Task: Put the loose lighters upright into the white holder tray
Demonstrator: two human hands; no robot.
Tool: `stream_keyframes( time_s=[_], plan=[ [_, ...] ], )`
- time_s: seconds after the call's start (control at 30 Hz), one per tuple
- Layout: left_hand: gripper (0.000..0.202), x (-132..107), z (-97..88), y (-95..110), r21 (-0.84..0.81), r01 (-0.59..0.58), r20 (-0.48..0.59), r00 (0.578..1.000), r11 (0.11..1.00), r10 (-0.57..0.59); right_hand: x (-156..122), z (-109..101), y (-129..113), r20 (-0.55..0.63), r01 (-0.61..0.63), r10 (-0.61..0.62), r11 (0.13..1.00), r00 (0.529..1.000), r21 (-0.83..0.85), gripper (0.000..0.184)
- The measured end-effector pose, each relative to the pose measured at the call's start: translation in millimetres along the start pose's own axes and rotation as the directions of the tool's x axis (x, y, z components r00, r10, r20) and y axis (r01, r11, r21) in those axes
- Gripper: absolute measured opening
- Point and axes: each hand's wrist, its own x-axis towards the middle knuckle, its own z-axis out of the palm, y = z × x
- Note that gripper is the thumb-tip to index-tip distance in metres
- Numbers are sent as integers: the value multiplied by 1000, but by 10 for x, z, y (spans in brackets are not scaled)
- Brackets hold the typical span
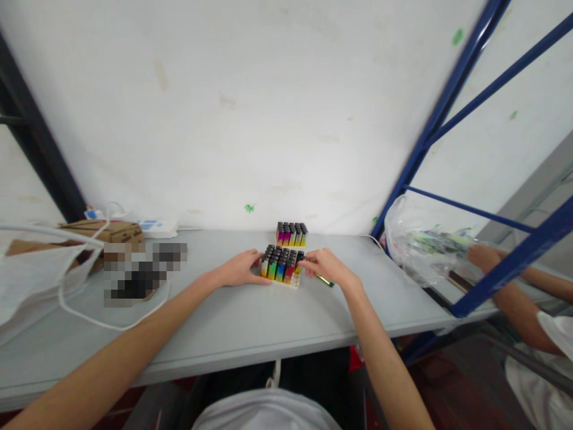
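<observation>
Several colourful lighters (pixel 280 270) with black tops stand upright in rows in a pale tray (pixel 292 285) on the desk. My left hand (pixel 242 269) grips the left end of this group, thumb at the front and fingers behind. At the tray's right end my right hand (pixel 326 264) has its fingers pinched on a yellowish lighter (pixel 298 270), partly hidden by the fingertips. A single yellow-green lighter (pixel 324 279) lies flat on the desk just below my right hand. Behind the tray stands another block of upright lighters (pixel 292 235), purple to yellow, touched by neither hand.
Left on the grey desk (pixel 215 322) are a cardboard box (pixel 101 232), a white cable (pixel 111 326) and blurred-out items. A blue metal frame (pixel 414 164) rises at right, beside a clear plastic bag (pixel 403 251). Another person's hand (pixel 484 257) is beyond it.
</observation>
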Motion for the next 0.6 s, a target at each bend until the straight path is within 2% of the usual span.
stream_keyframes(
  time_s=[0.1,0.17,0.23,0.37,0.53,0.6],
  plan=[
    [68,-8,-11,12,5,3,3,1000,1000,-3,12,51,-9,-14,-80,79,988,997,-130,39],
    [68,-12,-18,18,-2,5,5,1000,1000,-5,19,73,6,17,-96,100,979,995,-177,34],
    [67,-12,-20,17,-12,1,10,1000,1000,-1,14,55,49,23,-84,89,981,996,-174,23],
    [70,-5,-2,-5,-16,0,11,1000,1000,0,-48,-80,210,-40,-110,105,979,994,-169,11],
    [69,-3,4,-16,-20,-8,-8,1000,1000,8,-138,-154,437,2,-273,278,947,961,-171,18],
    [69,-4,-4,-7,-20,-15,-4,1000,1000,14,-150,-145,479,26,-292,299,943,954,-159,15]
  ],
)
